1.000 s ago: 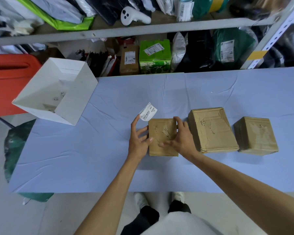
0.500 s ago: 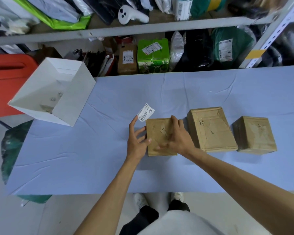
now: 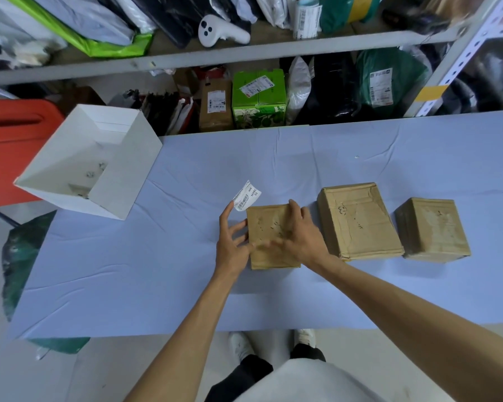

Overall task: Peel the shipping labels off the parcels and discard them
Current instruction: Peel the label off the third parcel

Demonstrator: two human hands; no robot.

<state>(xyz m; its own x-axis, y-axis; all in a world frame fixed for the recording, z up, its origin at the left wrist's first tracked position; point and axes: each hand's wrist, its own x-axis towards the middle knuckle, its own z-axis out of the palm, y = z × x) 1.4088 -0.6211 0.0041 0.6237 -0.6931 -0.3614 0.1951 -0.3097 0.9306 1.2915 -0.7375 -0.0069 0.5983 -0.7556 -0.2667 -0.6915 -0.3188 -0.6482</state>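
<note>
Three brown cardboard parcels stand in a row on the pale blue table [image 3: 157, 271]. A white shipping label [image 3: 246, 196] with a barcode sticks up from a fingertip of my left hand [image 3: 233, 242], just off the top left corner of the left parcel [image 3: 266, 227]. My right hand [image 3: 298, 235] lies flat on top of that parcel, fingers spread. The middle parcel [image 3: 359, 219] and the right parcel [image 3: 431, 227] show bare tops with torn patches and no labels.
A white open box [image 3: 122, 175] with a few scraps inside stands at the table's far left corner. Behind the table runs a metal shelf [image 3: 244, 52] crowded with bags and parcels, including a green carton [image 3: 259, 97]. An orange bin [image 3: 15, 134] stands at the left.
The label has stayed stuck to my left fingertip. My right hand has slid further left across the top of the left parcel, towards my left hand.
</note>
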